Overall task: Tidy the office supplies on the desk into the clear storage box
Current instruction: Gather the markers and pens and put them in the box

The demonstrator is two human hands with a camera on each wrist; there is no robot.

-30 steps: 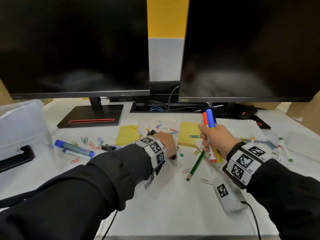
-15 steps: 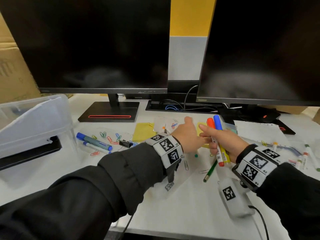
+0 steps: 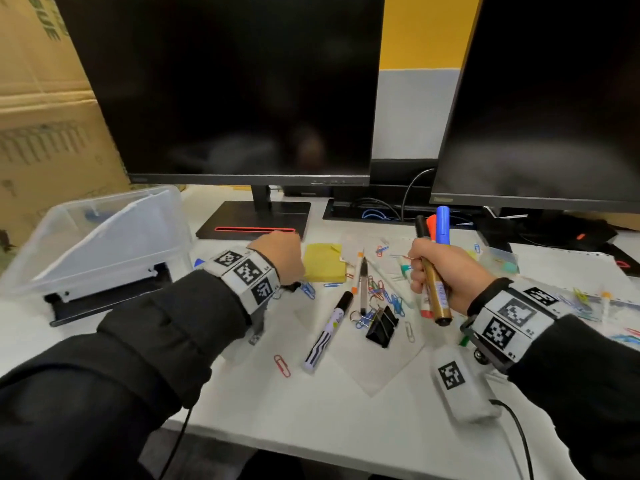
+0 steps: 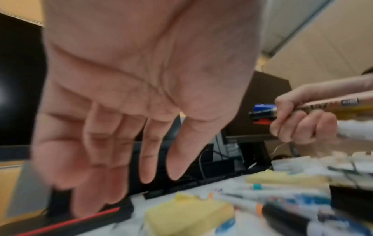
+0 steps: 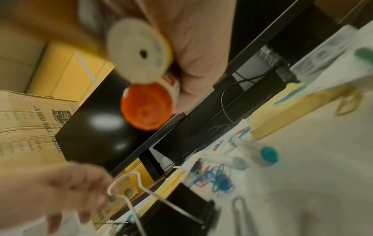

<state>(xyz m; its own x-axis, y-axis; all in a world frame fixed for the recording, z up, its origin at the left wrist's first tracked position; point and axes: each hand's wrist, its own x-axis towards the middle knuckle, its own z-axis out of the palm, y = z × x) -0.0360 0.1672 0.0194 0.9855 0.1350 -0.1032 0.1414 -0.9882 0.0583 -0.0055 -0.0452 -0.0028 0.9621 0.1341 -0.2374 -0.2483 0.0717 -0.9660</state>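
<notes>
My right hand (image 3: 437, 274) grips a bundle of markers (image 3: 435, 289) upright over the desk: a gold one with a black cap, a blue-capped one and an orange-capped one. Their butt ends (image 5: 143, 83) fill the right wrist view. My left hand (image 3: 281, 255) hovers left of the yellow sticky-note pad (image 3: 325, 264), fingers (image 4: 149, 153) straight and holding nothing. The clear storage box (image 3: 104, 233) stands at the far left with its lid tilted up. A white marker with a black cap (image 3: 328, 330), a thin pen (image 3: 363, 285), a black binder clip (image 3: 381, 325) and several coloured paper clips (image 3: 384, 296) lie between the hands.
Two dark monitors (image 3: 242, 88) stand behind, the left one's stand base (image 3: 254, 221) just beyond my left hand. Cardboard boxes (image 3: 38, 98) rise at the far left. More pens and clips (image 3: 588, 299) lie on paper at the right. A white tagged device (image 3: 460, 386) with a cable sits front right.
My left hand has left the right hand and moved left, empty. A gold black-capped marker has joined the bundle in my right hand. The head view has turned left.
</notes>
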